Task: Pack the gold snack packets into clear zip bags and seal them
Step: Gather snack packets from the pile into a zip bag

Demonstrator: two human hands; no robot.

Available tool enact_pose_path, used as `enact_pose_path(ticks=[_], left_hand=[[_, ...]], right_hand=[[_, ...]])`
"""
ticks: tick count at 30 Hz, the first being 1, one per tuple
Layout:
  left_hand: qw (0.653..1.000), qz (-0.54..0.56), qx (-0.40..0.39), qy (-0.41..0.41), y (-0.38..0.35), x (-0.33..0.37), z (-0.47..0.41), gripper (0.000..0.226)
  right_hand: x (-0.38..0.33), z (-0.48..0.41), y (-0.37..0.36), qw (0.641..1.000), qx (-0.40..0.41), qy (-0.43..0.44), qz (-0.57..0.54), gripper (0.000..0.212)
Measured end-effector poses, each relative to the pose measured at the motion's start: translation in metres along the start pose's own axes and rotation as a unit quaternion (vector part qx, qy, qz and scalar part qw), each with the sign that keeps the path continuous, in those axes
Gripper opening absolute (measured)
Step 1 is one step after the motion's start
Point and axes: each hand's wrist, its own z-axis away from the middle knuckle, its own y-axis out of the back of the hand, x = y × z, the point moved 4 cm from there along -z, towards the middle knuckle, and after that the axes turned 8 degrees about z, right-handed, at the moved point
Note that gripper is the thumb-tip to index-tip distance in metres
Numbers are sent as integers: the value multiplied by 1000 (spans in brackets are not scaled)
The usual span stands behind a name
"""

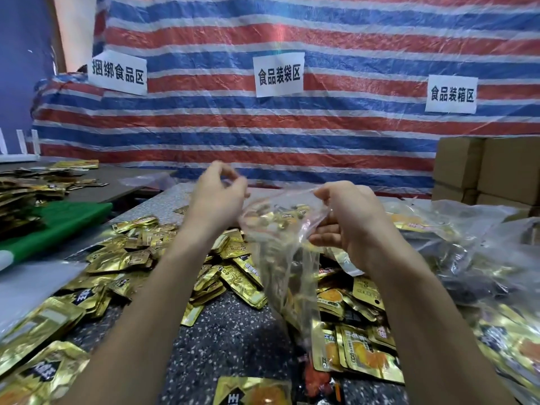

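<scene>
above the heap, clear zip bag (280,229) hangs crumpled, open-mouthed.

- Makeshift food-packing workshop.
- White paper zone signs (279,73) on red, white and blue striped tarpaulin (350,39).
- Stacked brown cardboard boxes (493,168); heaped gold foil snack packets (128,258).

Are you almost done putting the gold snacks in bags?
Not nearly. At the right lie bags that look filled. The left hand and right hand hold one clear zip bag by its top; I can't tell if it's sealed. A big heap of gold packets waits loose on the table.
</scene>
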Motion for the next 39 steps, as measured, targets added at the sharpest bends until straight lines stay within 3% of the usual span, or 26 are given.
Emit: enact_pose_path(ticks=[2,4,8,10,13,18,23,28,32,35,39], left_hand=[[978,-199,-45,31,-1,-38,-13,7],[926,-343,-112,111,1,-79,-16,18],[834,-480,-173,210,7,-127,-5,65],[820,-503,-166,215,9,-140,-7,75],[840,-463,-158,234,13,-146,-10,73],[864,-470,-91,157,17,-127,-16,26],[903,-404,-82,123,21,-102,-23,17],[925,-346,-122,98,25,-68,-23,18],[950,-307,-11,54,43,-37,-23,15],[977,-191,89,-14,56,-4,-15,18],[974,-49,174,-137,66,46,10,19]], right_hand=[[2,0,-2,1000,-2,-4,11,14],[3,-1,-3,1000,-9,-4,15,10],[3,-1,-3,1000,-17,-5,16,11],[2,-1,-1,1000,-19,-4,17,11],[2,-1,0,1000,-22,0,22,11],[3,0,-1,999,-28,2,32,19],[1,1,-3,998,-39,5,40,14],[2,1,-4,998,-40,6,49,15],[1,1,-4,998,-32,4,45,10],[0,2,-6,998,-37,7,48,6],[0,2,-6,998,-38,8,53,8]])
